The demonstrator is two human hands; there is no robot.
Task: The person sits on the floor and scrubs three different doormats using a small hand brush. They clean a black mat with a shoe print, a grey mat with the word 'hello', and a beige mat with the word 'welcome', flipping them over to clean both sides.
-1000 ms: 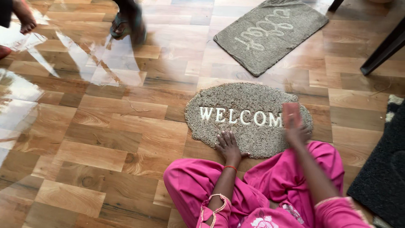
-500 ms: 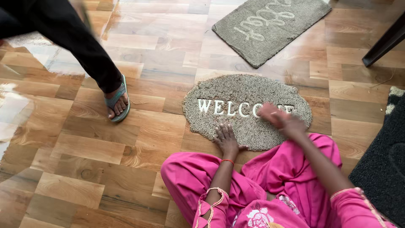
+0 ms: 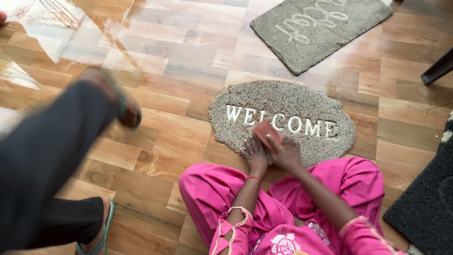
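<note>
Kneeling person works on oval grey-beige tufted doormat (image 3: 302,106) lying flat on wood-plank floor (image 3: 155,141). Mat looks light, floppy, coarse; best taken by edge. Left hand (image 3: 255,155) open, fingers spread, pressing near edge. Right hand (image 3: 286,153) closed around small reddish-pink block-shaped brush (image 3: 267,133), rigid, held against pile.

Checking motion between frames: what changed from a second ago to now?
The right hand, gripping a reddish brush, swept from the oval mat's right end to its left, beside the left hand. A passer-by's leg crossed in at left. Left hand stayed pressed on the mat.
</note>
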